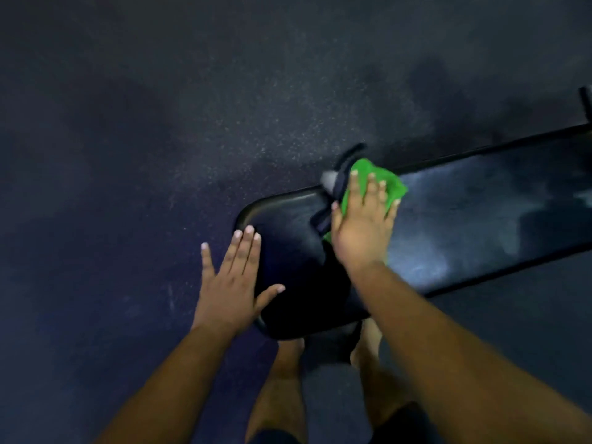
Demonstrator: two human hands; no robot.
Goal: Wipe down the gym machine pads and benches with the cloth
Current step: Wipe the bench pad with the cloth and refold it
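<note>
A long black padded bench (464, 225) runs from the lower middle to the right edge. A bright green cloth (389, 184) lies on the pad near its rounded near end. My right hand (363, 225) presses flat on the cloth with straight, spread fingers. My left hand (232, 283) rests flat on the rounded end of the bench, fingers straight, thumb out on the pad. Streaks of sheen show on the pad to the right of the cloth.
Dark speckled rubber floor (160, 123) surrounds the bench. A black frame part with a grey tip (333, 179) sticks out beside the cloth at the bench's far edge. My bare legs and feet (288, 363) stand under the near end. A black post (586, 100) rises at the right edge.
</note>
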